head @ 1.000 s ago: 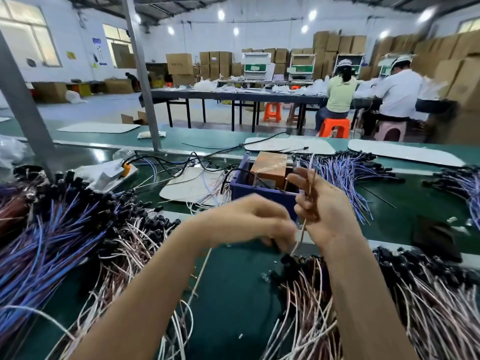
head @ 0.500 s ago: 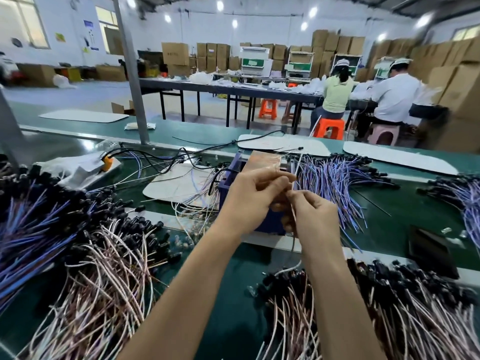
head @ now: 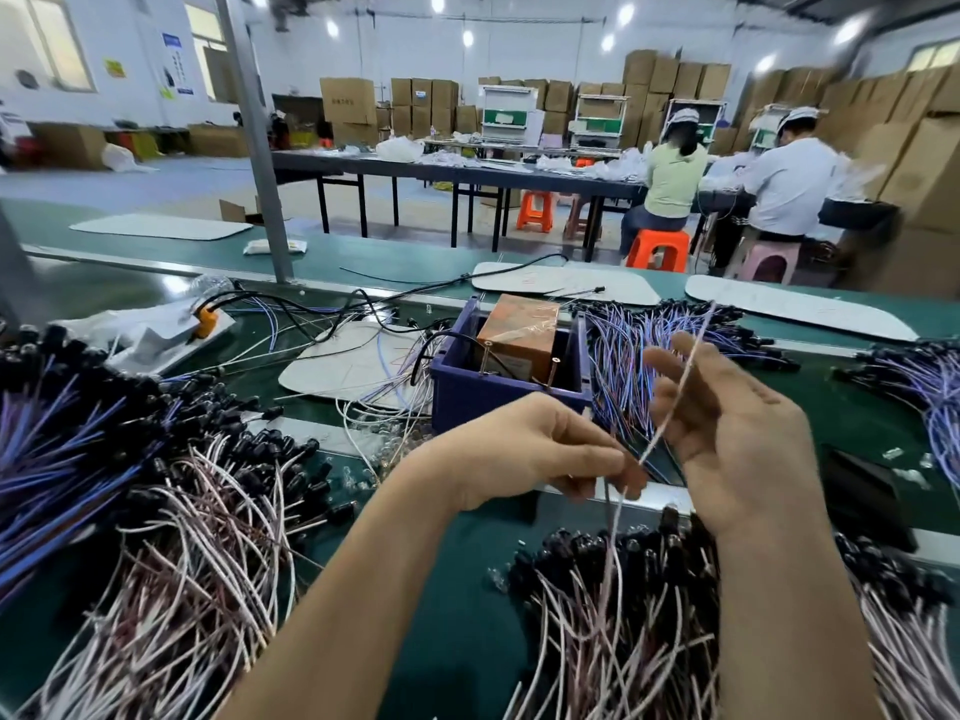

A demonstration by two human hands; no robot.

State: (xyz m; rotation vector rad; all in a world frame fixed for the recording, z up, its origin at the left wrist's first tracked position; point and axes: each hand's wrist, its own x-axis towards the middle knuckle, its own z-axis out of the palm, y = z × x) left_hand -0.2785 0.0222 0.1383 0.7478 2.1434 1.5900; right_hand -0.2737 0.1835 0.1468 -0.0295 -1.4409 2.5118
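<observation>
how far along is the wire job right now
Done: unclear; a pink-white wire heap and a purple wire heap lie nearby, but finished or not I cannot tell. In hand: the left hand pinches one pale wire, which runs up past the right hand. Left: likely plenty, judging by the heaps.

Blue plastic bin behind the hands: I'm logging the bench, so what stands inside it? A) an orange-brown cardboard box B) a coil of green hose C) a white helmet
A: an orange-brown cardboard box stands in the blue plastic bin, beyond the left hand pinching a thin pale wire.
</observation>
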